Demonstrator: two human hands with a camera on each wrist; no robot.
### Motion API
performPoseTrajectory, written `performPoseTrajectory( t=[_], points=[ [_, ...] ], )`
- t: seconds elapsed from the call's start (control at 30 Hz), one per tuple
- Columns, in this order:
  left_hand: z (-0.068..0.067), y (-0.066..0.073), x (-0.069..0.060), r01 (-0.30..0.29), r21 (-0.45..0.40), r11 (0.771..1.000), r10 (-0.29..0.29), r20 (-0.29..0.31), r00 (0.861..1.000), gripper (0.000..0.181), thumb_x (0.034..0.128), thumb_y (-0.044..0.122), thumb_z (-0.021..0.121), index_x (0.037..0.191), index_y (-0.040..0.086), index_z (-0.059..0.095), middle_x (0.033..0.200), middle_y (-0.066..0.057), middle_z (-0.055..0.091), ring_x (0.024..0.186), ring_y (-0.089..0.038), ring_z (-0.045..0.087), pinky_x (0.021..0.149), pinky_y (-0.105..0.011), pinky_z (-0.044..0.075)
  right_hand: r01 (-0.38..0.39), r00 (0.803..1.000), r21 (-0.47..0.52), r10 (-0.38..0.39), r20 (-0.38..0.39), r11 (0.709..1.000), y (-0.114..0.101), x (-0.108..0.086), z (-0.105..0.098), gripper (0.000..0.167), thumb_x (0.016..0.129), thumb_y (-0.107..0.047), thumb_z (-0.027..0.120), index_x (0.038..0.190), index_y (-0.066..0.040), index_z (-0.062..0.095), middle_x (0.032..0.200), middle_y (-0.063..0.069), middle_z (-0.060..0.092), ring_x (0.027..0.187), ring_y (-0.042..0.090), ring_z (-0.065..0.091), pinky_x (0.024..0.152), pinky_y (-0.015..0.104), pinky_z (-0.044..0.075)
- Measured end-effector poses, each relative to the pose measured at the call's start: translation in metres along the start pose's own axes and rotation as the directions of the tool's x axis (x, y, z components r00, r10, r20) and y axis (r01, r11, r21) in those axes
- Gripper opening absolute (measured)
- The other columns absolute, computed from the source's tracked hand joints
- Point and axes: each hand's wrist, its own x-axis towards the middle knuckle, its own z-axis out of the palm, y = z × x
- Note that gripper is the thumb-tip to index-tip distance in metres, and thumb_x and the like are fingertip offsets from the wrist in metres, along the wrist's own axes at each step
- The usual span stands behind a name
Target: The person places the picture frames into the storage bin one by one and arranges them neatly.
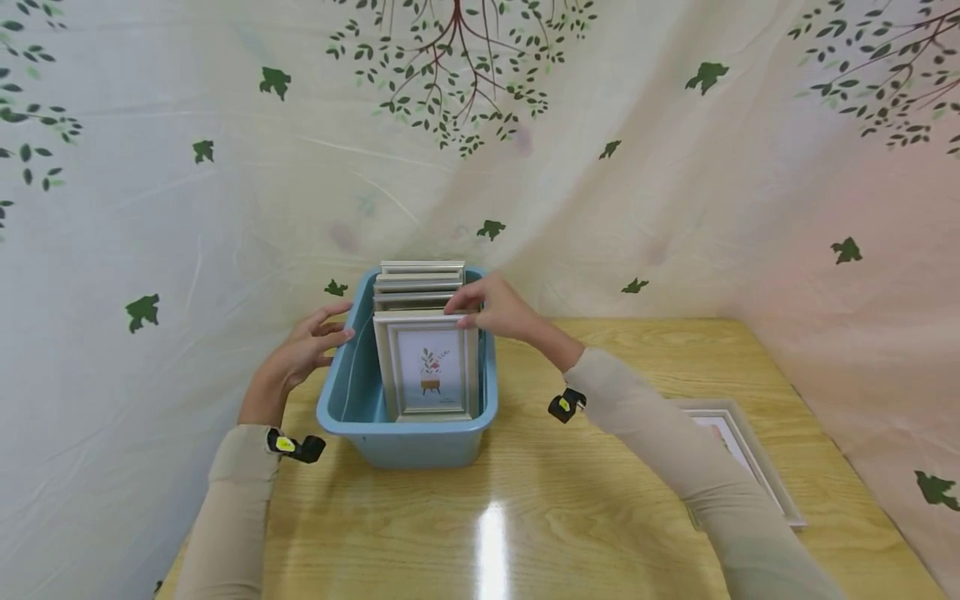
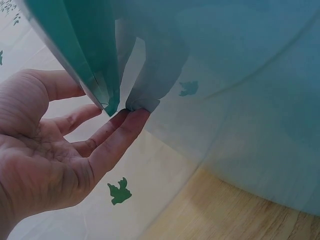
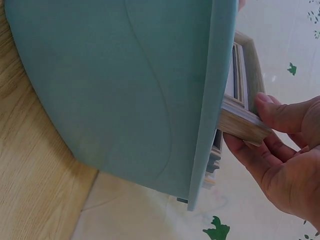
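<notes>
A light blue plastic bin [image 1: 420, 446] stands on the table with several picture frames upright inside, one behind another. The front picture frame [image 1: 384, 367] has a pale, silvery border and a picture of a potted plant. My right hand [image 1: 495, 308] pinches its upper right corner; in the right wrist view thumb and fingers lie on either side of the pale frame edge [image 3: 242, 125]. At the bin's left side my left hand [image 1: 307, 346] holds the rim. From the left wrist, fingers touch the bin's outer wall [image 2: 225, 75], and the thumb's tip is hidden behind the rim.
Another pale picture frame [image 1: 757, 458] lies flat on the wooden table [image 1: 600, 517] at the right, partly covered by the right sleeve. A white sheet [image 1: 420, 183] printed with green leaves and birds hangs behind the table and round its sides.
</notes>
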Motion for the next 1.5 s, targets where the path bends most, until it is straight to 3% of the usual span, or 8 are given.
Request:
performPoseTrajectory(
  t=[0.1, 0.33, 0.67, 1.07, 1.17, 1.37, 1.5],
  points=[
    [0.0, 0.001, 0.0, 0.0, 0.004, 1.0, 0.0, -0.003, 1.0, 0.07, 0.1048, 0.026, 0.059, 0.164, 0.02, 0.021, 0.162, -0.024, 0.031, 0.145, -0.042, 0.037, 0.1, -0.048, 0.052, -0.016, 1.0, -0.01, 0.016, -0.017, 1.0, 0.001, 0.0, 0.002, 0.019, 0.086, 0.002, 0.077, 0.104, -0.004, 0.078, 0.105, 0.011, 0.078, 0.095, 0.022, 0.072, 0.08, 0.029, 0.057],
    [0.001, 0.003, 0.001, 0.005, 0.002, 1.0, -0.005, -0.003, 1.0, 0.071, 0.105, 0.026, 0.059, 0.164, 0.02, 0.02, 0.163, -0.024, 0.03, 0.146, -0.044, 0.036, 0.109, -0.06, 0.044, -0.025, 0.996, -0.035, 0.022, -0.081, 0.999, 0.002, 0.003, 0.008, 0.02, 0.086, 0.004, 0.075, 0.105, -0.002, 0.078, 0.103, 0.011, 0.078, 0.093, 0.022, 0.072, 0.079, 0.028, 0.057],
    [0.003, 0.006, 0.0, 0.001, 0.006, 1.0, -0.001, 0.0, 1.0, 0.071, 0.1052, 0.025, 0.058, 0.164, 0.021, 0.019, 0.163, -0.024, 0.03, 0.146, -0.043, 0.037, 0.104, -0.054, 0.049, -0.024, 0.98, -0.013, 0.021, -0.198, 1.0, 0.005, 0.005, 0.012, 0.021, 0.084, 0.007, 0.074, 0.102, -0.002, 0.078, 0.104, 0.012, 0.077, 0.093, 0.024, 0.069, 0.081, 0.031, 0.056],
    [0.004, 0.003, -0.004, 0.018, 0.003, 1.0, -0.018, 0.0, 1.0, 0.07, 0.1055, 0.026, 0.057, 0.164, 0.019, 0.019, 0.163, -0.025, 0.029, 0.145, -0.044, 0.036, 0.109, -0.061, 0.044, -0.049, 0.987, 0.001, 0.048, -0.155, 0.999, 0.011, 0.005, 0.01, 0.019, 0.085, 0.003, 0.077, 0.103, -0.002, 0.078, 0.104, 0.012, 0.078, 0.094, 0.023, 0.072, 0.083, 0.032, 0.057],
    [0.005, 0.001, -0.006, 0.018, 0.004, 1.0, -0.018, 0.002, 1.0, 0.071, 0.1055, 0.026, 0.057, 0.164, 0.019, 0.018, 0.163, -0.025, 0.029, 0.145, -0.043, 0.037, 0.107, -0.057, 0.047, -0.034, 0.99, 0.01, 0.035, -0.133, 0.999, 0.004, 0.002, 0.011, 0.019, 0.084, 0.004, 0.078, 0.102, -0.002, 0.078, 0.102, 0.012, 0.078, 0.093, 0.023, 0.072, 0.082, 0.031, 0.057],
    [0.005, 0.001, -0.01, -0.005, 0.012, 1.0, 0.005, -0.003, 1.0, 0.071, 0.1057, 0.026, 0.057, 0.164, 0.018, 0.018, 0.162, -0.026, 0.03, 0.143, -0.043, 0.038, 0.093, -0.039, 0.055, -0.01, 0.996, 0.017, 0.012, -0.087, 1.0, -0.009, -0.001, 0.016, 0.016, 0.085, 0.003, 0.077, 0.1, -0.004, 0.079, 0.103, 0.01, 0.078, 0.097, 0.022, 0.072, 0.085, 0.032, 0.058],
    [0.006, 0.003, -0.009, -0.009, 0.006, 1.0, 0.009, 0.0, 1.0, 0.071, 0.1056, 0.026, 0.057, 0.164, 0.018, 0.018, 0.162, -0.025, 0.03, 0.144, -0.043, 0.038, 0.096, -0.042, 0.054, -0.019, 0.997, 0.01, 0.02, -0.079, 1.0, -0.006, 0.0, 0.02, 0.015, 0.086, 0.002, 0.077, 0.1, -0.004, 0.078, 0.102, 0.009, 0.078, 0.097, 0.021, 0.072, 0.085, 0.031, 0.058]
  ],
)
